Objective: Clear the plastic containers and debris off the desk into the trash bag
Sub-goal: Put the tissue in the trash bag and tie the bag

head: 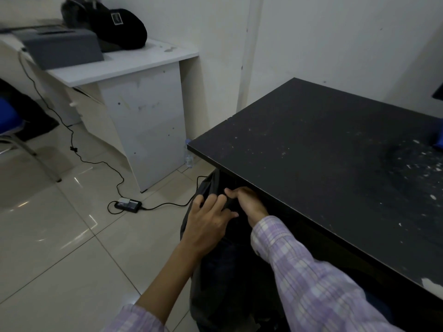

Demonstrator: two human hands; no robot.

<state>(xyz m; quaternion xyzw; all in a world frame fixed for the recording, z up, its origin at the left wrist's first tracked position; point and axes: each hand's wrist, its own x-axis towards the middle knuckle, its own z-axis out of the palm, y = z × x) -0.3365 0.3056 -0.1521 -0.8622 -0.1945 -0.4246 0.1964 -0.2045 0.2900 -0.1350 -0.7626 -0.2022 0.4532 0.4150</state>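
The trash bag (211,188), dark and limp, hangs just below the near-left edge of the black surface (323,149), and both hands are on its mouth; the left hand (208,221) has its fingers curled over a fold of the plastic on the side away from the surface, and the right hand (247,202), tucked under the surface edge, pinches the same rim, so each grip is closed on the bag rather than empty. The step in hand looks like opening or gathering the mouth; to do it well, the two hands should draw the rim apart evenly and keep it tight against the surface edge, so that what is swept off falls in and not on the floor; thin plastic may tear if pulled hard at one point. White crumbs (417,168) are scattered on the far-right part of the surface, well apart from the bag; no plastic containers can be seen on it. No writing can be read; a white patch on the black cap (124,27), far beyond the bag on a white desk, is too small to make out.
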